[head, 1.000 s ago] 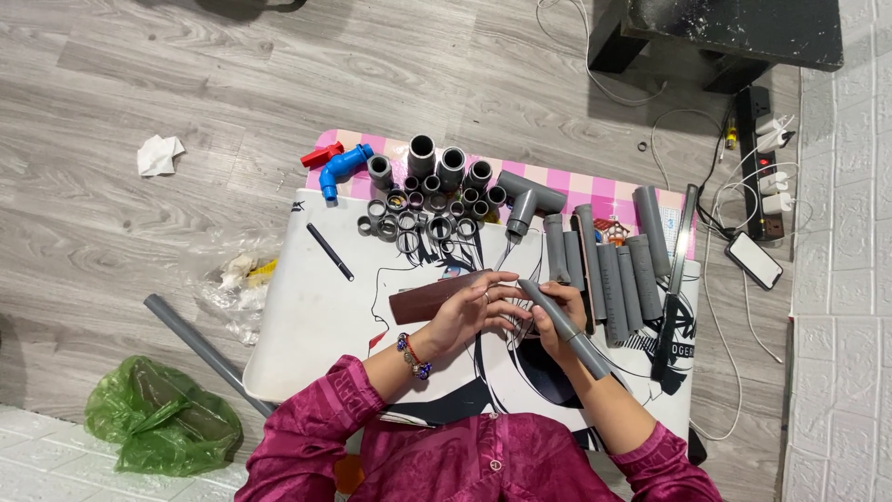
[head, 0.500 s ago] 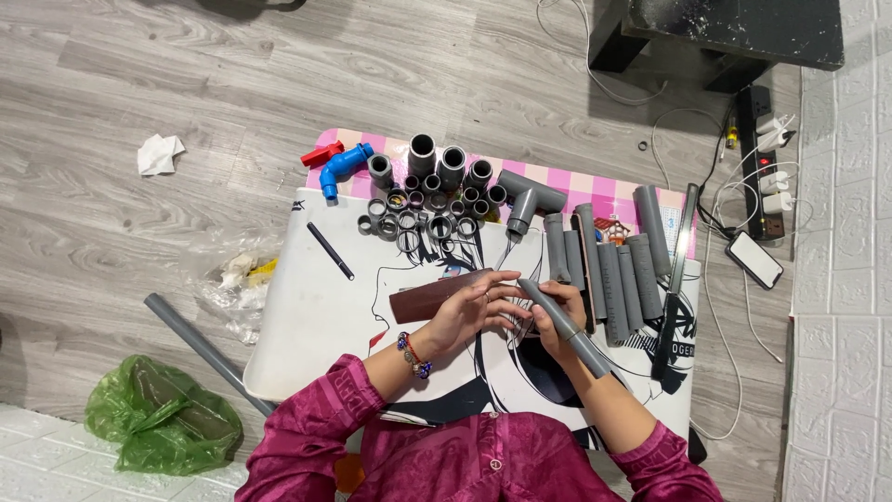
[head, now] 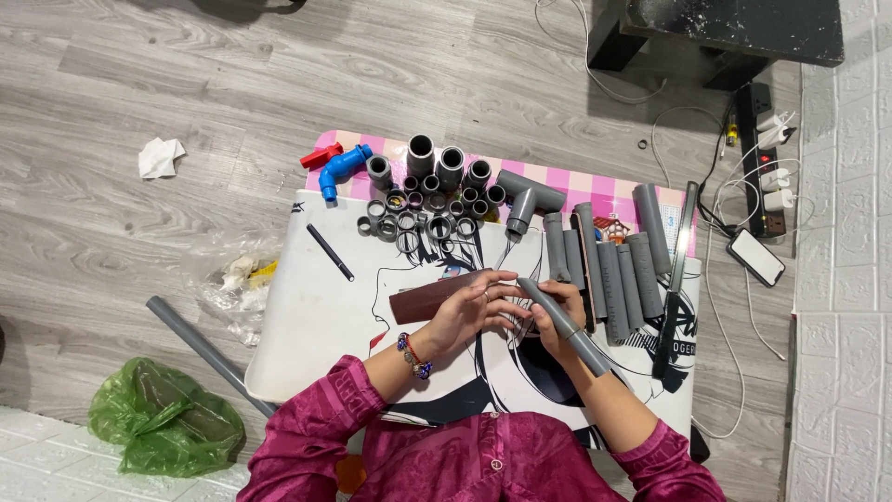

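Above the worktop (head: pixel 307 335): right hand (head: pixel 556 321), fingers closed around grey pipe (head: pixel 564 323), long axis slanting from upper left to lower right. Left hand (head: pixel 474 311) beside its upper end, fingers loosely curled over brown strip (head: pixel 429 299).

Both hands are meeting at the fingertips: left hand (head: pixel 469 311) spreading fingers, right hand (head: pixel 555 321) curling closed, wrists bent inward.
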